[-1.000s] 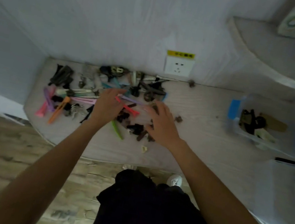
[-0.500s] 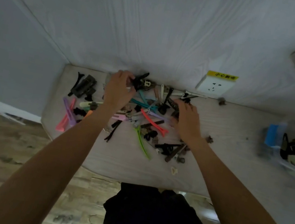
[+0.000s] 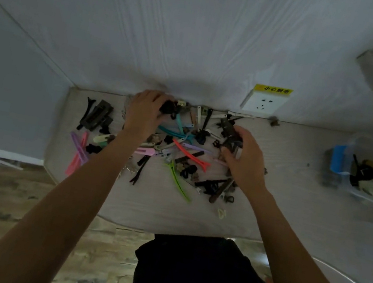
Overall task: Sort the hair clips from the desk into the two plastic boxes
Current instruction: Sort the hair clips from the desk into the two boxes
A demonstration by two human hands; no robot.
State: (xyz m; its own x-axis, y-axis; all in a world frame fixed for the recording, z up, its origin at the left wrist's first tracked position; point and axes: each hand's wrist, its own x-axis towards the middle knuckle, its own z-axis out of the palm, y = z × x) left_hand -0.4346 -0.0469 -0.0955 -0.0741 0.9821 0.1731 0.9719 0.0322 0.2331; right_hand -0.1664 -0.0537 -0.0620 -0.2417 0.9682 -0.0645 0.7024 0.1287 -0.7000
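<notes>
Your left hand (image 3: 145, 114) grips a black clip (image 3: 168, 109); your right hand (image 3: 246, 162) curls around dark clips (image 3: 230, 136) on the pale desk (image 3: 279, 215), with the wall socket (image 3: 263, 103) at one o'clock.

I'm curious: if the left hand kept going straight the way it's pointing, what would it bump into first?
Probably the wall: the left hand, gripping a black clip, already reaches the desk's far edge.

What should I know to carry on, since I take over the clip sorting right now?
Left hand: grips a black claw clip at the back of the pile.
Right hand: curled round a dark clip on the pile's right side.
Most hair clips lie loose on the desk.
Done: one plastic box, far right, holds a few clips.
Left: nearly the whole pile. The second box is not clearly seen.
</notes>
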